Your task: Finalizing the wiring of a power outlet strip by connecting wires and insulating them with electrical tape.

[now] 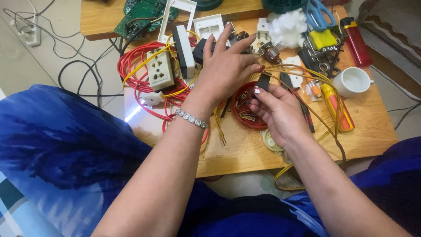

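The work in hand looks like the fitting of a small electrical part: the right hand point(280, 112) pinches a small black component point(263, 81) between thumb and forefinger, its grip closed on the piece, and holds it just above the red round dish point(240, 115) of screws and small metal parts that sits on the wooden surface point(372, 127). The left hand point(228, 70) hovers beside it with fingers spread and slightly curled, its fingertips close to the component's top edge; its grip is open and it holds nothing that I can see (whether a fingertip actually touches the piece cannot be told). Thin yellow wires point(302, 70) arc from the clutter at the far side past the component and down over the near edge of the surface. To the left lie a cream socket block point(160, 70) on a coil of red cable point(136, 83), and to the right a white cup point(354, 81) and an orange-handled screwdriver point(335, 105). By my judgement the step is steadying and orienting the component, so the next move calls for a fine two-handed pinch, keeping the wires clear of the fingers.
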